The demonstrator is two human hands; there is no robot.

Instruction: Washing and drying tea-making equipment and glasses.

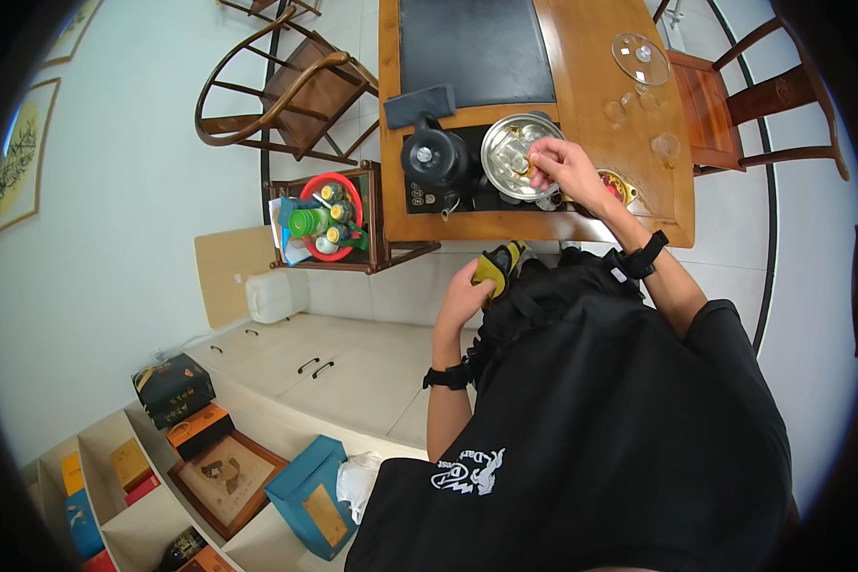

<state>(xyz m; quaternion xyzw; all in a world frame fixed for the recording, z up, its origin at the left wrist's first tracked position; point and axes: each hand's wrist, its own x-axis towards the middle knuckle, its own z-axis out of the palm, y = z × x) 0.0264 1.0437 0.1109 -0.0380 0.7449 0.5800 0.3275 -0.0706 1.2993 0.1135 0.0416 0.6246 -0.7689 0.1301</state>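
Note:
My left hand (463,297) grips a yellow-and-black packet (497,273) in front of the table's edge, close to my lap. Over a shiny metal pot (495,131), my right hand (563,170) pinches a small orange-brown piece (528,166) between thumb and fingertips. Inside the pot is what looks like clear liquid, with a few brownish bits near the far side. The pot stands on the right of a black cooktop (429,206). Immediately left of it sits a black kettle (437,159), its spout towards me. My right wrist partly covers a red-and-gold dish (618,187).
Clear glass cups (665,146) and a glass lid (628,58) lie on the right of the wooden table (586,86). A folded dark cloth (420,106) lies behind the kettle. At left, a wooden cart (374,214) carries a red basin (358,204) of jars. Wooden chairs (307,93) flank the table.

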